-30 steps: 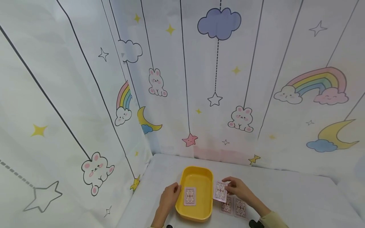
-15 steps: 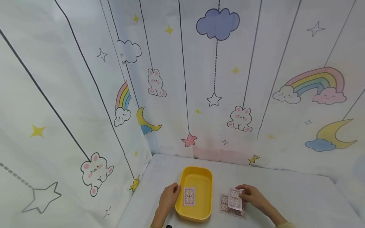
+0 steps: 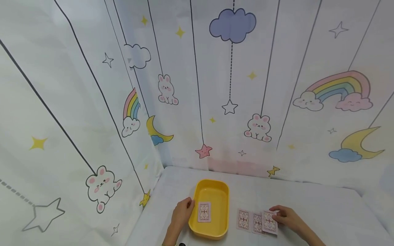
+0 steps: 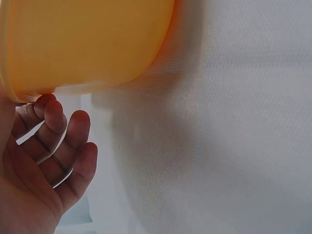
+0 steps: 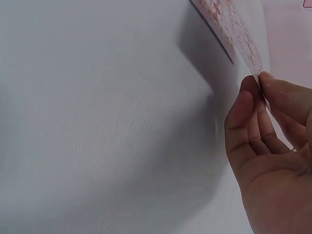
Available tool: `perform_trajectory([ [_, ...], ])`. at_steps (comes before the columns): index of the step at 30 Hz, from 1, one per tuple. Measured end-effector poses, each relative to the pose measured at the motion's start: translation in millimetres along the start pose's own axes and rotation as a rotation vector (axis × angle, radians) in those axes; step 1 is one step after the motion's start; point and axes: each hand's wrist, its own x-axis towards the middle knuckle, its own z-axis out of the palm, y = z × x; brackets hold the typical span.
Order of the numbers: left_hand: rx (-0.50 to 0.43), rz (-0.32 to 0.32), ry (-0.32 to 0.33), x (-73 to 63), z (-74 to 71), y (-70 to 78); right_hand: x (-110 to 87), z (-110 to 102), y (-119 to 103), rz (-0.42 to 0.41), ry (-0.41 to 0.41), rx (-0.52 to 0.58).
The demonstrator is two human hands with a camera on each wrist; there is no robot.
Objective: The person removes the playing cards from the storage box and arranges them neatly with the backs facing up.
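Observation:
My left hand (image 3: 182,211) grips the left rim of a yellow plastic tray (image 3: 224,218). In the left wrist view its curled fingers (image 4: 78,129) sit under the tray's lip, the thumb hidden. One playing card (image 3: 204,212), patterned back up, lies inside the tray. Off to the tray's right, my right hand (image 3: 286,218) pinches a second playing card (image 3: 269,222) between thumb and fingertips at its right edge. That card is tilted and overlaps a card (image 3: 257,223) lying on the table. Another card (image 3: 243,219) lies just left of that one.
A white cloth covers the table (image 3: 323,212). Behind it and along the left stands a white curtain (image 3: 184,85) printed with bunnies, stars, clouds and rainbows. A small dark object (image 3: 182,244) shows at the bottom edge near my left forearm.
My right hand has carried its card rightward from the tray's right edge, passing over the cards on the table. My left hand has kept its hold on the tray.

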Motion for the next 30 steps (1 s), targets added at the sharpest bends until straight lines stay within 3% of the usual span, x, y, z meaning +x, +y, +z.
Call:
perform_trajectory([
  [7, 0.006, 0.043, 0.027, -3.8, -0.6, 0.2, -5.4, -2, 1, 0.086, 0.024, -0.028],
  [12, 0.01, 0.032, 0.023, -2.9, -0.4, 0.7, -8.4, 0, -1, 0.097, 0.035, -0.05],
  [21, 0.005, 0.053, 0.033, -3.6, -3.2, 1.4, -3.9, 15, -9, 0.248, 0.183, -0.202],
  [30, 0.012, 0.051, 0.034, -5.6, -1.5, 1.4, -4.6, 23, -12, 0.22, 0.175, -0.322],
])
